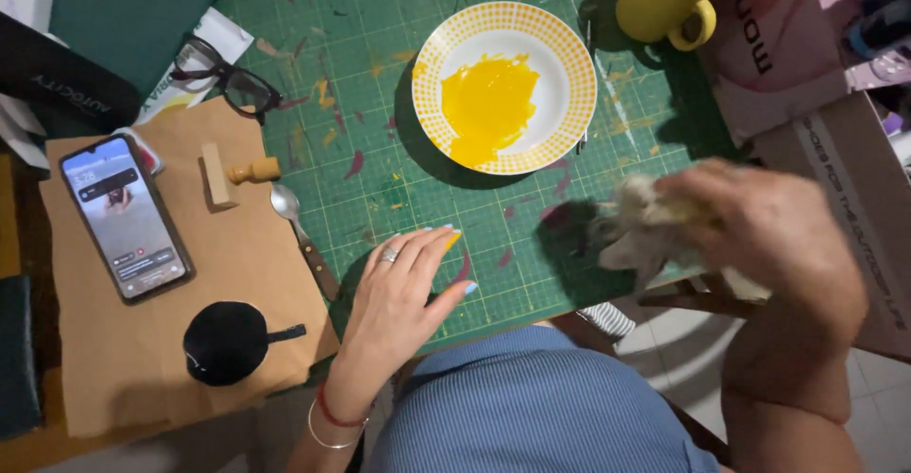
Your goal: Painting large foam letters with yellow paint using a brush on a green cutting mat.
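One green cutting mat (380, 150), paint-stained; brown paper (123, 359) alongside.

Bright overhead light, dark shadows left of plate (560, 51) and mug (657, 3), right hand (759, 222) motion-blurred

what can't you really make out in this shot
- Right hand, head view: motion blur smears it and the pale rag it grips, so the fingers can't be made out.
- Yellow mug, head view: its top is cut off by the upper edge.
- Phone screen, head view: too small to read.
- Spoon, head view: the handle's end is hidden under the left hand.
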